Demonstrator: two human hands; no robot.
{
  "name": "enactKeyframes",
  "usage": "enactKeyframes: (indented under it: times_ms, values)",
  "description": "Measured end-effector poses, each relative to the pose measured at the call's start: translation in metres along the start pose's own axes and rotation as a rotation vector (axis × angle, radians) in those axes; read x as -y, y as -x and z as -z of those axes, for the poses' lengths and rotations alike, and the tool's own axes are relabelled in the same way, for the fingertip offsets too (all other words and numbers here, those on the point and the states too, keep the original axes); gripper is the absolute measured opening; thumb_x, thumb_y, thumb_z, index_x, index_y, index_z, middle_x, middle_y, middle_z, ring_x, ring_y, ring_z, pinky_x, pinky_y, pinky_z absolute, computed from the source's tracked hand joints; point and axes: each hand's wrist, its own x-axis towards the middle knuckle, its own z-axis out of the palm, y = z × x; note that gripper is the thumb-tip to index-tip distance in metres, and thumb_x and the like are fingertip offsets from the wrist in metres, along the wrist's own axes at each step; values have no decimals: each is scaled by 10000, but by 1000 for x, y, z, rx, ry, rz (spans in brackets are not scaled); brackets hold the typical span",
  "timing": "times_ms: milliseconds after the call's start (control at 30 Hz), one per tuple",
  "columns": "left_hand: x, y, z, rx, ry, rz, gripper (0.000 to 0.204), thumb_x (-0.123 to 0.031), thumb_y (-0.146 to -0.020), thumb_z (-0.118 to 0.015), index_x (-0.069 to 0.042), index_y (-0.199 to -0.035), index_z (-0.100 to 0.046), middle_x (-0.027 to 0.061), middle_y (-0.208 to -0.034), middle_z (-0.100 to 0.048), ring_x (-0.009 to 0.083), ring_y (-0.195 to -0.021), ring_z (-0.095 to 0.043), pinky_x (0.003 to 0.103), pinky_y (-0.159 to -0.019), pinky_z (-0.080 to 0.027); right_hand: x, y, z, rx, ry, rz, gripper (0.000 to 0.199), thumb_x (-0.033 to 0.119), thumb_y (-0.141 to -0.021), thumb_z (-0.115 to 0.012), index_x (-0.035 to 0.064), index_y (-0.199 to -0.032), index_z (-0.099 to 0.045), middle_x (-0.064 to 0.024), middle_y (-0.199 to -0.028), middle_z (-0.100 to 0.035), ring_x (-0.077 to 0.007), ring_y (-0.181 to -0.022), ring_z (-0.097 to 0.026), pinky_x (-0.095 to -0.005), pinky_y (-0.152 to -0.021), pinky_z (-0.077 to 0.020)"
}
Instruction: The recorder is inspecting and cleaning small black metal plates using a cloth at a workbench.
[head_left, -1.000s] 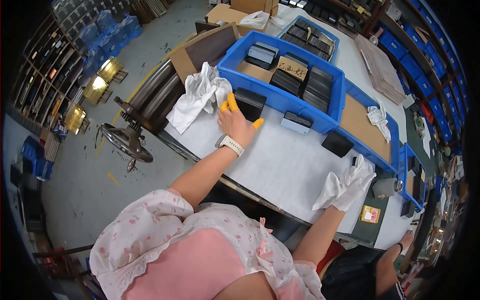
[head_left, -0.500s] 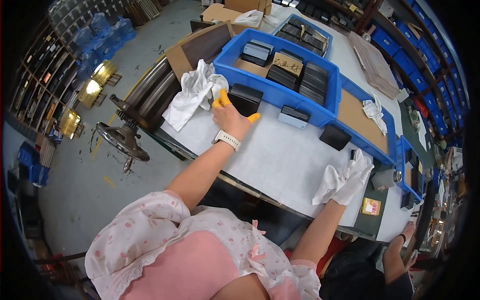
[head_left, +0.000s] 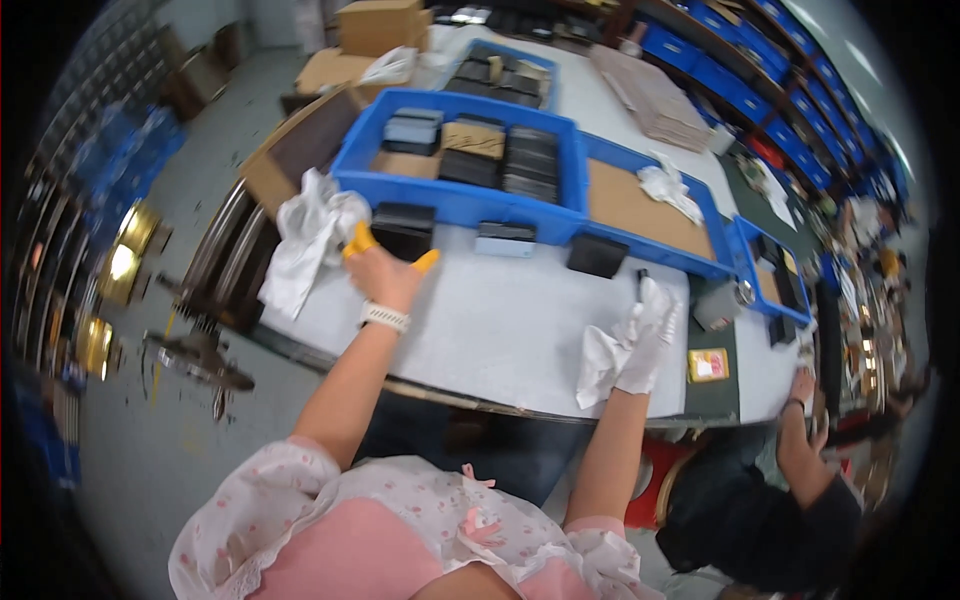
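My left hand (head_left: 385, 275), wearing yellow finger covers and a pale watch, reaches toward a stack of black flat pieces (head_left: 403, 232) at the front of the large blue bin. Its thumb and fingers are spread, with nothing seen between them. A crumpled white cloth (head_left: 305, 235) lies just left of it. On the right, my right hand (head_left: 652, 335) is in a white glove and closed on a white cloth (head_left: 603, 362). A small dark piece (head_left: 642, 273) shows at its fingertips; whether it is held I cannot tell.
The large blue bin (head_left: 455, 190) contains rows of dark flat pieces. A light-blue-sided stack (head_left: 505, 240) and a black block (head_left: 597, 256) stand before the bins. A metal bottle (head_left: 722, 305) and yellow packet (head_left: 708, 365) are farther right. A co-worker's arm (head_left: 797, 435) reaches in there.
The whole view has shifted, moving the table and bins leftward in the picture. My left hand stays by the black stack with fingers spread; my right hand still has the cloth.
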Motion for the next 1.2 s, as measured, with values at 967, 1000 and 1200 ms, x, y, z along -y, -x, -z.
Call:
enactKeyframes:
  times_ms: [967, 1000, 1200]
  values:
    - [25, -13, -21, -243, 50, -431, 1166, -507, -552, -1029, 118, -1420, -566, 349, -1297, -640, 493, -1228, -584, 566, -1009, -520, 16, 31, -11, -197, -111, -32, 448, 576, -1047, -594, 179, -1253, -607, -53, -938, -672, -91, -576, -524, -210, -455, -317]
    - [29, -14, -23, -224, 43, -412, 1180, -529, -564, -1021, 102, -1443, -552, 353, -1291, -651, 496, -1243, -584, 564, -1010, -515, 14, 31, -11, -199, -110, -34, 448, 576, -1047, -594, 179, -1253, -607, -53, -938, -672, -91, -576, -524, -210, -455, -317]
    - [-4, 8, 2, -205, -72, -289, 1177, -553, -545, -1019, 113, -1411, -582, 320, -1332, -639, 484, -1214, -608, 594, -952, -546, 13, 34, -7, -180, -130, -17, 411, 530, -1050, -622, 170, -1248, -599, 41, -1159, -636, -109, -778, -639, -215, -456, -328]
